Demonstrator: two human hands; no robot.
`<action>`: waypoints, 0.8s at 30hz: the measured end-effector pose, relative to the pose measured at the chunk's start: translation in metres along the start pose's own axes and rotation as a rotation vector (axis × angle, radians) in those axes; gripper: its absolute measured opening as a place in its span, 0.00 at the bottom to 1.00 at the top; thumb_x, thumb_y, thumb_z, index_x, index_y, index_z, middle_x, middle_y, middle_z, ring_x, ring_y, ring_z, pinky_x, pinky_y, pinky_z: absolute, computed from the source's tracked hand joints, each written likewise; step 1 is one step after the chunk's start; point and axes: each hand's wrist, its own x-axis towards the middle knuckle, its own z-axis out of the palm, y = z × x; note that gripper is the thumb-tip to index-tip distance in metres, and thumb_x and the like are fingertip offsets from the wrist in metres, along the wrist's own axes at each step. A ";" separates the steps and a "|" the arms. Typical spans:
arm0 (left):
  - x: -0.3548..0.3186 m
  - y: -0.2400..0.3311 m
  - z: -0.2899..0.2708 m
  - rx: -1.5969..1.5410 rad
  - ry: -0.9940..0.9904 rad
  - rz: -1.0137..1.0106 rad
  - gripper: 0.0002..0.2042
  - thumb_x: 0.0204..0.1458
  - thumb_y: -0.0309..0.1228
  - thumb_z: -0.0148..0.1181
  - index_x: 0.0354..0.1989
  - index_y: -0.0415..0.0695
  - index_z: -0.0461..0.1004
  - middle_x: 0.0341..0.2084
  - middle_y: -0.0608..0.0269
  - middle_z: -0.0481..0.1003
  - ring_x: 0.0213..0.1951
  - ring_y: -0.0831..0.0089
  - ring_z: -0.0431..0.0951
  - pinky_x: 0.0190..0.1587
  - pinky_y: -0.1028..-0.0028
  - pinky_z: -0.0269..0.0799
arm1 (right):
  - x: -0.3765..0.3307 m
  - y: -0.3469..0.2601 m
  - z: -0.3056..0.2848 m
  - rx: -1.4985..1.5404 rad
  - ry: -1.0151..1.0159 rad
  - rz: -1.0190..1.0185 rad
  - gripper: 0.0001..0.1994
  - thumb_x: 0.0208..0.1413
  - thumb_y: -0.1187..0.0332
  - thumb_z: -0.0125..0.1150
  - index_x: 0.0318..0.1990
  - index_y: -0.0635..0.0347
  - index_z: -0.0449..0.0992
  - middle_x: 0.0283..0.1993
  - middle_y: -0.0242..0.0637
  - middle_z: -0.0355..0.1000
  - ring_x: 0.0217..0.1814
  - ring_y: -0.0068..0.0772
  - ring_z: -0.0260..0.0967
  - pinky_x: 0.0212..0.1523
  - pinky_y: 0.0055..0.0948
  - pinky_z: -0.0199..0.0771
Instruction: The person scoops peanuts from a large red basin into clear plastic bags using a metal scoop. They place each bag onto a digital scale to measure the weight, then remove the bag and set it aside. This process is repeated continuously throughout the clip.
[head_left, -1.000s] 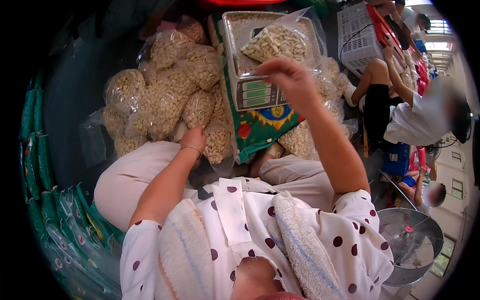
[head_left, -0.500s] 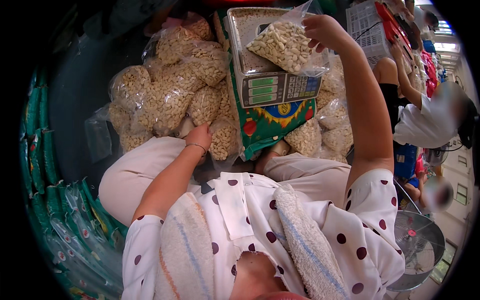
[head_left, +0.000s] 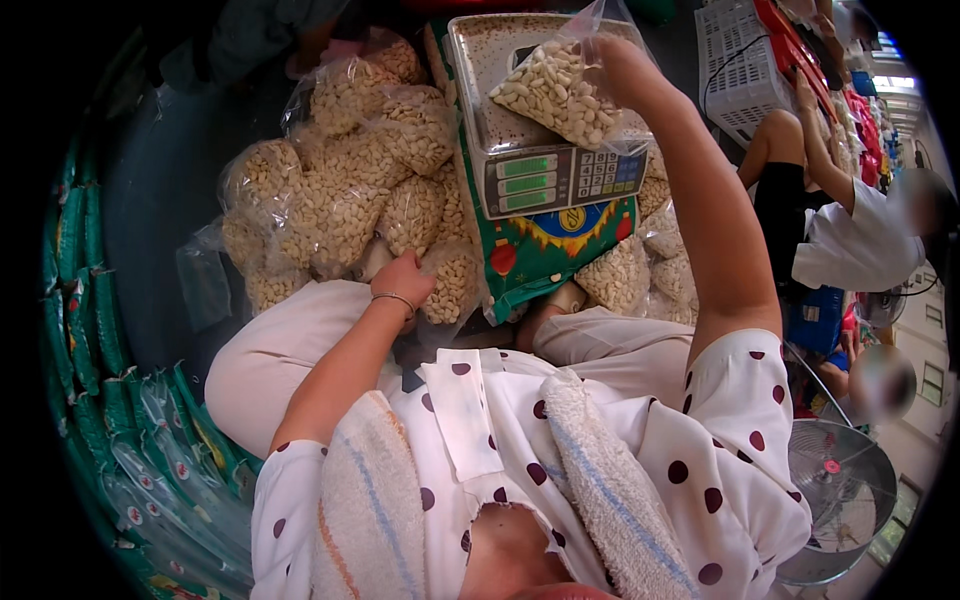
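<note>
I watched the right hand [head_left: 618, 75] at the upper part of a clear bag of pale beans [head_left: 560, 97], which lay on the tray of the scale [head_left: 478, 95]; I could not tell whether the fingers had closed on the plastic. The left hand [head_left: 405, 283] was left of the scale and nearer the person, beside a filled bag [head_left: 453, 283], fingers curled, its grip unclear to me. A printed green sack [head_left: 530, 258] lay under the scale.

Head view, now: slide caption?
Right hand at a clear bag of pale pieces on a scale atop a green sack; left hand by more filled bags.
</note>
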 end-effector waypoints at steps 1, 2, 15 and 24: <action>0.000 0.003 -0.003 -0.003 0.000 -0.006 0.17 0.39 0.40 0.57 0.38 0.46 0.72 0.35 0.51 0.77 0.40 0.52 0.76 0.42 0.60 0.71 | -0.014 -0.005 -0.013 0.075 -0.018 0.038 0.19 0.48 0.67 0.63 0.50 0.52 0.74 0.36 0.47 0.75 0.34 0.38 0.75 0.34 0.31 0.75; 0.000 0.006 -0.005 -0.007 0.000 -0.005 0.18 0.39 0.40 0.57 0.38 0.46 0.72 0.35 0.51 0.77 0.40 0.52 0.76 0.42 0.61 0.71 | -0.027 0.009 -0.025 0.057 0.154 -0.056 0.20 0.49 0.62 0.63 0.51 0.54 0.73 0.39 0.47 0.75 0.36 0.37 0.75 0.38 0.31 0.74; 0.006 0.023 -0.011 -0.128 0.129 0.088 0.16 0.40 0.38 0.58 0.36 0.43 0.73 0.30 0.52 0.77 0.36 0.55 0.77 0.40 0.63 0.72 | -0.006 0.026 0.000 -0.272 1.052 0.148 0.33 0.45 0.50 0.62 0.53 0.67 0.62 0.45 0.44 0.66 0.40 0.36 0.62 0.39 0.32 0.66; 0.012 0.041 -0.015 -0.083 0.153 0.165 0.14 0.43 0.38 0.58 0.36 0.43 0.74 0.27 0.54 0.76 0.33 0.57 0.77 0.38 0.64 0.72 | -0.016 0.019 -0.001 0.038 0.275 0.255 0.20 0.43 0.51 0.66 0.38 0.55 0.79 0.37 0.48 0.75 0.43 0.42 0.74 0.43 0.38 0.73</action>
